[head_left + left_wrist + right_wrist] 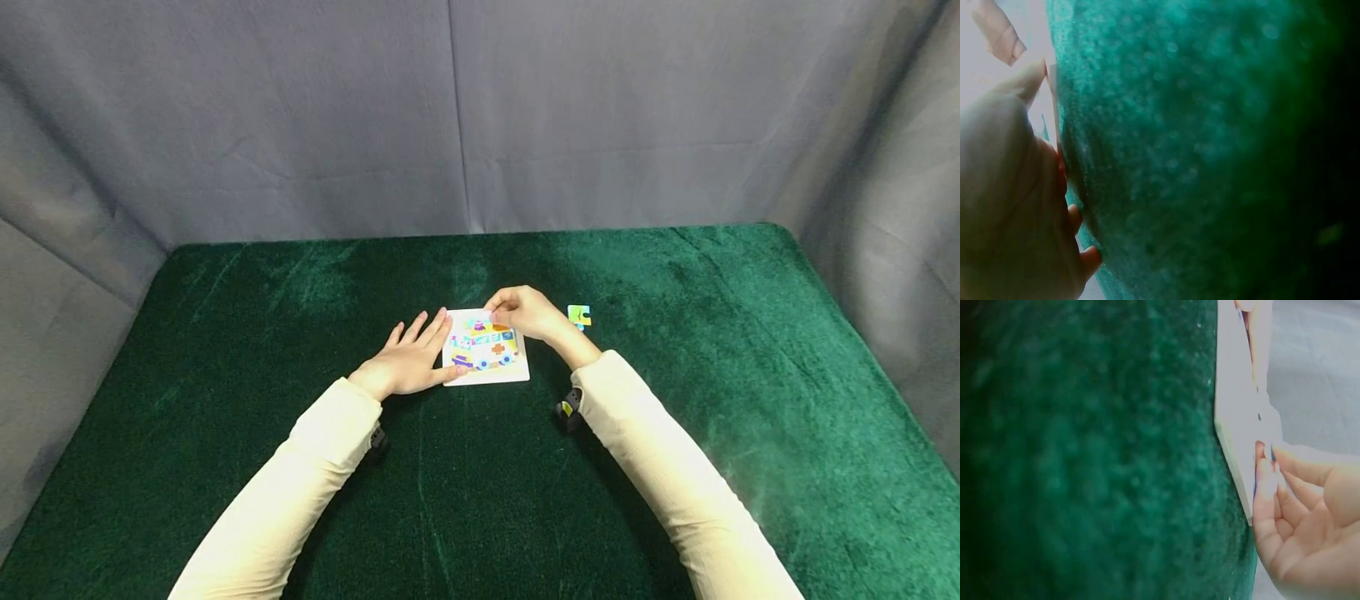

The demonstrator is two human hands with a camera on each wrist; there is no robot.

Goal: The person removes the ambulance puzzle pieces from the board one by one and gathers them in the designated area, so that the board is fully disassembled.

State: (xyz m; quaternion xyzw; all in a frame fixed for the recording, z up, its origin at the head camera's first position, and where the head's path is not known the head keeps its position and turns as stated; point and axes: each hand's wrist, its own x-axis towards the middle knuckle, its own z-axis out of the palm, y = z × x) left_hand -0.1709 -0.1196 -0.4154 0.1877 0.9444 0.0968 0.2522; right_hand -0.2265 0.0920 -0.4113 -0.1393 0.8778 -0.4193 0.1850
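A white puzzle board point(491, 377) with a colourful vehicle picture lies flat on the cloth. My left hand point(401, 369) rests with spread fingers at its left side, fingertips on the upper left edge and thumb on the lower left; the left wrist view shows this hand point(1013, 187) from the palm side. At the board's upper right, my right hand point(528, 315) has its thumb and fingers pinched together over the picture. In the right wrist view the right hand point(1310, 519) pinches a small piece point(1268, 450) at the board, mostly hidden by the fingers.
A loose yellow-green and blue puzzle piece point(578, 315) lies right of the board, just beyond my right wrist. Dark green cloth point(420, 517) covers the table, and a grey curtain point(315, 125) hangs behind its far edge.
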